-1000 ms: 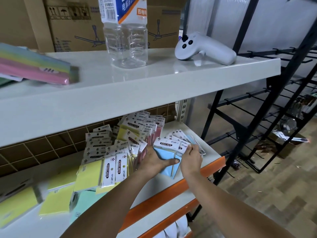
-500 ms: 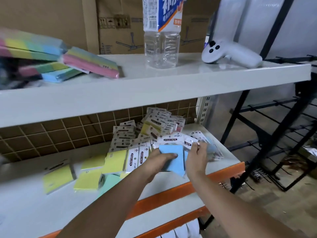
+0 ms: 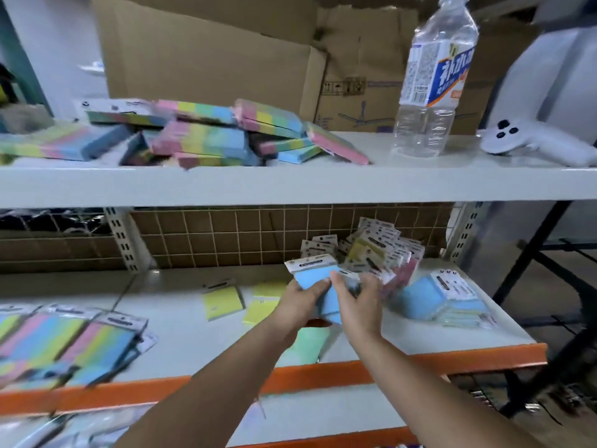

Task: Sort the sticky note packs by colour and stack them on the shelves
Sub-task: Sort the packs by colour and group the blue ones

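So this is a metal shelving unit with white boards and orange front rails, cardboard boxes (image 3: 226,59) leaned up behind the top shelf (image 3: 290,185) and a brown grid panel (image 3: 242,234) backing the middle shelf (image 3: 181,334). Off to the right of the unit there's a black wire rack (image 3: 549,286) and a wood-look floor.

Using the water bottle (image 3: 429,82) on the top shelf as the reference: just right of it sits a white controller (image 3: 529,140), and well to its left is a messy heap of rainbow-striped packs (image 3: 226,137).

Below the bottle, on the middle shelf, there's a jumbled pile of packs (image 3: 378,250) against the back panel, mostly showing white header cards with some yellow and pink. Below and slightly right of the bottle is a small stack of blue packs (image 3: 442,295). Below and left of it, two loose yellow packs (image 3: 223,300) lie flat, and way over at the shelf's left end are more striped packs (image 3: 80,347), pretty blurry. A pale green pack (image 3: 307,344) lies under the forearms.

Both hands are out in front of the pile. The left hand (image 3: 298,300) grips a blue pack (image 3: 315,276) with its thumb over the front. The right hand (image 3: 355,302) has curled fingers pinching the same blue bundle from the other side, though it's blurry right there.
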Motion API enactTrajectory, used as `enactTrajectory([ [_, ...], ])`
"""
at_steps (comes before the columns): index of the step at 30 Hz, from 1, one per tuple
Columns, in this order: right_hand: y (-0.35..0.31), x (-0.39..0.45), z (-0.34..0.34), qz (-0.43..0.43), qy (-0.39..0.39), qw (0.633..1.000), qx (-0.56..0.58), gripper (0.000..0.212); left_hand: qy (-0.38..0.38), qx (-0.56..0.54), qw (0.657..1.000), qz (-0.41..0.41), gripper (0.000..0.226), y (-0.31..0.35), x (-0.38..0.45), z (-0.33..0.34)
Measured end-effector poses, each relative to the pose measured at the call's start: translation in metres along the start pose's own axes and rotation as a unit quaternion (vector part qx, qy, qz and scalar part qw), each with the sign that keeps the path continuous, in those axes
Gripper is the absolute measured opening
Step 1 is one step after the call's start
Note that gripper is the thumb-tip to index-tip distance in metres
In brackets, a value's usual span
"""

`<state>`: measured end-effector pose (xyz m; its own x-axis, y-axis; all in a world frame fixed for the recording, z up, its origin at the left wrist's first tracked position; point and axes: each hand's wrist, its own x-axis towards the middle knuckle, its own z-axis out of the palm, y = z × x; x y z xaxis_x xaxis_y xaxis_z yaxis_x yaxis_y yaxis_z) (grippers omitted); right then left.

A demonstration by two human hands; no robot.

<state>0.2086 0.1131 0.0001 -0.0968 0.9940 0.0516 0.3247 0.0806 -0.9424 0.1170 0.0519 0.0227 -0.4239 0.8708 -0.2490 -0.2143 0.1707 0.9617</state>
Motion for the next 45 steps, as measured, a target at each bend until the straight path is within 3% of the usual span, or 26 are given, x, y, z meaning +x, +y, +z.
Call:
enactTrajectory([
  [3,-0.01,-0.024,0.039,0.038,-0.067,0.997,0.01,0.049,0.06,-0.04,0.996,-0.043,0.007,0.004,-0.02,-0.044],
  [8,-0.032,-0.083,0.107,0.011,-0.128,0.992,0.006,0.036,0.109,-0.109,0.987,-0.052,0.025,0.005,-0.07,-0.128],
  [14,-0.062,-0.172,0.182,-0.015,-0.199,0.98,-0.026,0.037,0.214,-0.138,0.965,-0.06,0.03,-0.002,-0.128,-0.232],
  [20,-0.091,-0.248,0.248,-0.018,-0.254,0.966,-0.041,0.059,0.278,-0.146,0.947,-0.067,0.029,-0.013,-0.178,-0.323],
  [27,-0.117,-0.31,0.315,-0.018,-0.274,0.961,-0.02,0.039,0.333,-0.116,0.935,-0.043,0.031,-0.016,-0.223,-0.399],
  [33,-0.135,-0.341,0.373,-0.029,-0.332,0.943,0.004,0.04,0.406,-0.092,0.909,-0.029,0.014,-0.018,-0.233,-0.467],
  [39,-0.155,-0.356,0.431,-0.003,-0.377,0.924,0.056,0.038,0.428,-0.135,0.894,-0.018,0.036,-0.019,-0.221,-0.537],
  [44,-0.166,-0.361,0.478,-0.011,-0.386,0.922,0.005,0.042,0.451,-0.175,0.875,-0.019,0.009,-0.013,-0.21,-0.584],
  [45,-0.168,-0.361,0.486,-0.014,-0.384,0.923,0.001,0.043,0.457,-0.183,0.87,-0.027,0.013,-0.013,-0.209,-0.594],
])
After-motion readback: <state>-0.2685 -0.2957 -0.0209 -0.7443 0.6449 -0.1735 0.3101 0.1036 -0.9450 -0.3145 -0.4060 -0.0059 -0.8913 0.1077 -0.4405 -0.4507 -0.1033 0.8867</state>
